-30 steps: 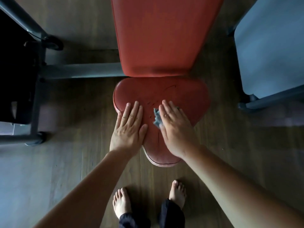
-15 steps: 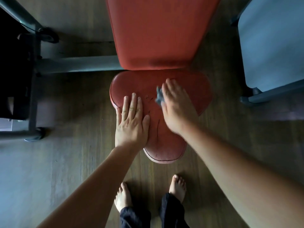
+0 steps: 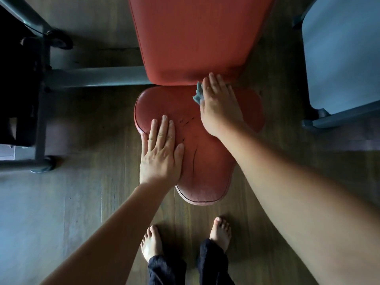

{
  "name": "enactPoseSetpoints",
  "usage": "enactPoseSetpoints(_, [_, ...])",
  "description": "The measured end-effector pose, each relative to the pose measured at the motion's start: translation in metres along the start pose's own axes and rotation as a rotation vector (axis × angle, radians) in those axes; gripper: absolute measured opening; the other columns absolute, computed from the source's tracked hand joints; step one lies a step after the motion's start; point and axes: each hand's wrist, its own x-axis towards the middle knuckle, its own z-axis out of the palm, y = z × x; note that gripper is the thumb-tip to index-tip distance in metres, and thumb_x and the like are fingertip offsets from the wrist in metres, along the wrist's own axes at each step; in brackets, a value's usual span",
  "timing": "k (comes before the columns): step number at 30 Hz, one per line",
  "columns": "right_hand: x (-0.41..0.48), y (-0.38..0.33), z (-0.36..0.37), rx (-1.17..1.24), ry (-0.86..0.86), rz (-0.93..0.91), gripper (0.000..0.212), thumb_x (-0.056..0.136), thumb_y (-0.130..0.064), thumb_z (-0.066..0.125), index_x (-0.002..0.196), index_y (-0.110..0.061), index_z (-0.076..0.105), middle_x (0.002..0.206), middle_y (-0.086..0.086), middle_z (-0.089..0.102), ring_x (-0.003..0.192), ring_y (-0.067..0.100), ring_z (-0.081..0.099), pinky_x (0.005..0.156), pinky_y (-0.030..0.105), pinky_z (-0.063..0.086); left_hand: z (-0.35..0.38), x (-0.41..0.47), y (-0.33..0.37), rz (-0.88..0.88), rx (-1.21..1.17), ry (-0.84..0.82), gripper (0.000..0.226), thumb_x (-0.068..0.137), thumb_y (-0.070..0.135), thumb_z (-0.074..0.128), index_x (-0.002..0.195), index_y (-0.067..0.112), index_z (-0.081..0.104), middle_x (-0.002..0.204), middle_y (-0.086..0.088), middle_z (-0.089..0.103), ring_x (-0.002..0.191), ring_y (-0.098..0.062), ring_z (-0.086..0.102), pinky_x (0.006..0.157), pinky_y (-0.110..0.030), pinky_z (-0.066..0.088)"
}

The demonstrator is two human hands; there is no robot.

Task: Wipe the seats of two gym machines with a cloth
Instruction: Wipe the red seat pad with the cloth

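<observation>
since half a second ago my right hand [image 3: 220, 108] has slid the grey cloth [image 3: 198, 95] up the red seat [image 3: 205, 161] to its far edge, and the fingers [image 3: 213, 81] now touch the foot of the backrest [image 3: 195, 38]. they lie straight, pressing the cloth down rather than gripping it; i see only a corner of it. my left hand [image 3: 162, 153] stays flat on the seat's left edge, holding nothing.
</observation>
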Motion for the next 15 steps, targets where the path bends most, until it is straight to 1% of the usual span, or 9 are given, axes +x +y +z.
enactPoseSetpoints(1, [0.004,-0.002,0.0,-0.004,0.005,0.029,0.06,0.103,-0.027,0.037,0.159,-0.006,0.026,0.17,0.012,0.02,0.158,0.028,0.015,0.126,0.047,0.016,0.0,0.001,0.0,0.001,0.001,-0.005,0.069,0.105,0.048,0.021,0.166,0.015,0.017,0.176,0.001,0.004,0.162,-0.019,-0.008,0.131,-0.044,-0.006])
enactPoseSetpoints(3, [-0.021,-0.011,0.0,0.001,0.032,0.036,0.061,0.102,-0.024,0.041,0.158,-0.005,0.029,0.168,0.014,0.024,0.157,0.03,0.019,0.127,0.048,0.018,-0.002,0.0,0.0,-0.005,0.002,-0.01,0.07,0.105,0.048,0.021,0.166,0.015,0.017,0.176,0.001,0.004,0.162,-0.02,-0.008,0.131,-0.046,-0.004])
enactPoseSetpoints(5, [-0.077,-0.017,0.003,0.026,0.062,-0.02,0.058,0.102,-0.025,0.041,0.155,-0.004,0.034,0.166,0.015,0.029,0.155,0.032,0.024,0.126,0.05,0.022,-0.001,0.0,-0.001,0.0,-0.004,-0.019,0.07,0.105,0.047,0.023,0.166,0.014,0.017,0.176,0.001,0.005,0.162,-0.02,-0.008,0.131,-0.047,-0.003])
enactPoseSetpoints(7, [-0.113,-0.012,0.005,0.051,0.038,-0.095,0.057,0.104,-0.029,0.034,0.155,-0.003,0.036,0.165,0.014,0.032,0.155,0.032,0.026,0.125,0.049,0.024,0.0,0.0,0.0,0.0,-0.01,-0.024,0.069,0.105,0.047,0.024,0.166,0.015,0.017,0.176,0.001,0.005,0.162,-0.02,-0.008,0.131,-0.046,-0.005])
enactPoseSetpoints(9, [-0.093,0.0,0.005,0.037,0.029,-0.101,0.058,0.102,-0.03,0.033,0.155,-0.005,0.036,0.166,0.013,0.031,0.155,0.031,0.026,0.125,0.049,0.025,0.0,0.0,-0.001,-0.008,-0.006,-0.021,0.07,0.105,0.047,0.024,0.166,0.015,0.018,0.176,0.001,0.005,0.163,-0.02,-0.007,0.131,-0.046,-0.004])
enactPoseSetpoints(12, [-0.025,0.011,0.001,-0.024,0.028,0.043,0.06,0.102,-0.028,0.037,0.158,-0.007,0.029,0.168,0.012,0.024,0.157,0.029,0.02,0.126,0.048,0.019,-0.001,0.0,0.0,-0.013,-0.003,-0.025,0.069,0.105,0.048,0.024,0.167,0.016,0.016,0.176,0.001,0.004,0.163,-0.021,-0.007,0.131,-0.048,-0.003])
enactPoseSetpoints(14, [-0.013,0.012,0.001,-0.029,0.044,0.12,0.061,0.101,-0.024,0.04,0.159,-0.007,0.028,0.169,0.012,0.023,0.157,0.029,0.018,0.126,0.048,0.017,-0.003,0.0,0.001,-0.015,-0.004,-0.028,0.069,0.105,0.048,0.024,0.167,0.017,0.015,0.176,0.003,0.003,0.163,-0.021,-0.007,0.131,-0.048,-0.002])
enactPoseSetpoints(15, [-0.023,0.009,0.001,-0.025,0.069,0.133,0.061,0.1,-0.023,0.043,0.158,-0.006,0.029,0.168,0.013,0.026,0.157,0.03,0.02,0.126,0.048,0.018,-0.003,0.0,0.001,-0.018,-0.006,-0.029,0.069,0.105,0.047,0.024,0.167,0.017,0.015,0.176,0.003,0.003,0.163,-0.021,-0.008,0.131,-0.049,-0.002])
